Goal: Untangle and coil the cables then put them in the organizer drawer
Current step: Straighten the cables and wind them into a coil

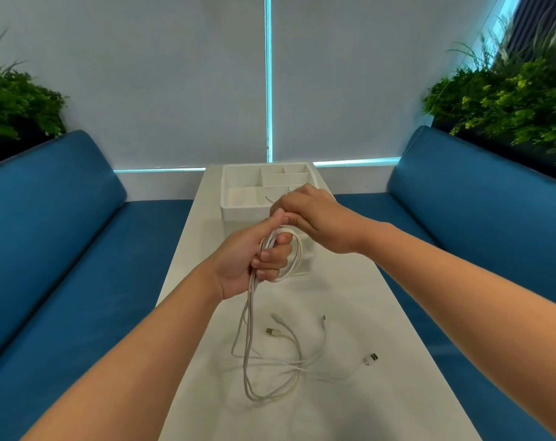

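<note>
My left hand (254,259) grips a bundle of white cable loops (297,253) above the middle of the white table (381,313). The loops hang down from its fist to the tabletop. My right hand (311,214) is curled over the top of the left hand and pinches the cable there. More white cables (289,361) lie tangled on the table nearer to me, with USB plugs (373,358) at their loose ends. The white organizer (235,198) with open compartments stands at the table's far end, partly hidden behind my hands.
Blue padded benches (63,233) run along both sides of the narrow table. Green plants (508,100) stand behind each bench. A blind-covered window fills the back wall.
</note>
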`<state>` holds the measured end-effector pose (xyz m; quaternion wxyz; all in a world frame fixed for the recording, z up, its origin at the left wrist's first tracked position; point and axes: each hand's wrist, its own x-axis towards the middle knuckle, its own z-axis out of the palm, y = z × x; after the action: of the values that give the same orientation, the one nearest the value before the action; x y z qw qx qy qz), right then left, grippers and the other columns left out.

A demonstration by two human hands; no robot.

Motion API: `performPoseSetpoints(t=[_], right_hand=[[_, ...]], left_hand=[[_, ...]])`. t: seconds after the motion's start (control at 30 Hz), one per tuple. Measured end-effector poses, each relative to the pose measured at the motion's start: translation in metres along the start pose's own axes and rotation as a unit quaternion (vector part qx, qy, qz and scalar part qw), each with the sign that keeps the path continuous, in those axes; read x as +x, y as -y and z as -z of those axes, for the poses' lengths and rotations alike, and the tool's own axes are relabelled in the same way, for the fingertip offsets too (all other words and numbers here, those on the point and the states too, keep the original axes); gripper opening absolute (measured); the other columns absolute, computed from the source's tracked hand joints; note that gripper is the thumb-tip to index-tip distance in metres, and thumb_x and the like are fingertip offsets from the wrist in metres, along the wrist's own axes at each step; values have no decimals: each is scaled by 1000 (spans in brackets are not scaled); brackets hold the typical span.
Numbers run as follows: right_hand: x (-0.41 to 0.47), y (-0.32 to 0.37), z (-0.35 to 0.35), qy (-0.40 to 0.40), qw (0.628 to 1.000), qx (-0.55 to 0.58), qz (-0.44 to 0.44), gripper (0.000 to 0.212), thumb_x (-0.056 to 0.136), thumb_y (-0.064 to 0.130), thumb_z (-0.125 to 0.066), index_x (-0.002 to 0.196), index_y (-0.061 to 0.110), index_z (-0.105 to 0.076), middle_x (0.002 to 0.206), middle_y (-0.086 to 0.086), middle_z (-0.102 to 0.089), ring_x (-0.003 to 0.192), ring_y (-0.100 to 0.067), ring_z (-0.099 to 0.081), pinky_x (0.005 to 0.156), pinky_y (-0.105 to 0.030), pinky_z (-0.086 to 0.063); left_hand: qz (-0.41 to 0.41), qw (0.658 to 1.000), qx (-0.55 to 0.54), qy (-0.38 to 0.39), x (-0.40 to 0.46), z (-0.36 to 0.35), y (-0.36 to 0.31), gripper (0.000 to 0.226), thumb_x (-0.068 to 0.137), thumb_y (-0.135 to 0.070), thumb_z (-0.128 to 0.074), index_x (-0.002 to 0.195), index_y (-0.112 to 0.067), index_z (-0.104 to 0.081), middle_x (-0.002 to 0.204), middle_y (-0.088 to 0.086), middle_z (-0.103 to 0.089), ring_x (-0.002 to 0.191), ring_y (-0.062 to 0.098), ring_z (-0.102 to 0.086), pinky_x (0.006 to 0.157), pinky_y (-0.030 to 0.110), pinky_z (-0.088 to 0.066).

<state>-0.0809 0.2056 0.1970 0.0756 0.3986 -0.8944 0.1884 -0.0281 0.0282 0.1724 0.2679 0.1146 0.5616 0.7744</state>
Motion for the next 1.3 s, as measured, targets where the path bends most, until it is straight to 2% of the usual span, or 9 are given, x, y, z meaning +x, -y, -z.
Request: performPoseSetpoints(t=[0.27,0.43,0.5,0.6,0.77,0.9,0.97,1.1,1.3], right_hand=[[-10,6,-9,-198,974,85,-65,42,90,46,-59,129,30,-52,128,12,-53,121,-8,-38,105,-36,-36],[-35,41,-49,-404,849,287,-184,25,80,23,-64,98,15,-49,91,6,-52,81,-6,-48,72,-16,-39],[-48,54,-66,-355,812,423,-190,20,77,22,-58,91,10,-49,79,4,-52,71,-5,-48,68,-21,-40],[-64,74,-88,-133,809,560,-122,38,79,33,-61,108,11,-55,90,7,-65,83,-3,-59,76,-18,-47],[-60,90,-120,58,865,476,-149,28,86,25,-70,104,6,-61,97,-12,-70,91,-20,-67,89,-32,-53],[-63,89,-134,78,882,433,-167,33,96,35,-56,79,8,-65,73,-10,-70,72,-16,-67,74,-25,-51],[-67,79,-136,65,905,381,-179,41,89,47,-62,69,11,-64,64,-3,-67,65,-15,-65,76,-35,-51],[-79,63,-133,119,930,287,-198,61,74,61,-70,71,2,-58,66,-11,-64,58,-11,-53,63,-31,-45],[-90,49,-113,132,921,289,-226,47,75,47,-77,57,8,-58,47,5,-49,45,-14,-48,51,-22,-40]], left_hand=[[-66,995,21,-77,-3,-15,9,42,101,-43,-42,66,-20,-40,52,-6,-23,45,10,-16,44,23,-21],[-100,988,-17,-113,-7,-21,8,45,101,-47,-40,65,-20,-40,51,-6,-22,43,9,-15,41,21,-21],[-102,989,-25,-107,-12,-23,7,47,101,-49,-37,65,-19,-40,50,-6,-22,42,9,-16,41,21,-21],[-111,989,-40,-92,-18,-25,8,49,101,-50,-35,65,-18,-41,48,-6,-23,40,8,-17,39,20,-23],[-98,989,-41,-101,-28,-29,9,50,101,-51,-36,62,-19,-39,47,-7,-24,41,8,-16,38,20,-21],[-81,992,-19,-99,-41,-29,10,53,101,-52,-36,59,-20,-38,47,-6,-22,41,9,-17,39,21,-22],[-74,992,-10,-100,-48,-25,14,55,101,-52,-36,57,-20,-37,47,-6,-21,42,10,-16,40,22,-22],[-58,993,-6,-102,-62,-15,27,57,100,-53,-35,54,-20,-35,45,-5,-21,41,11,-17,40,23,-23],[-54,988,-12,-143,-74,-3,44,57,100,-53,-36,54,-20,-34,45,-4,-21,42,11,-16,42,23,-22]])
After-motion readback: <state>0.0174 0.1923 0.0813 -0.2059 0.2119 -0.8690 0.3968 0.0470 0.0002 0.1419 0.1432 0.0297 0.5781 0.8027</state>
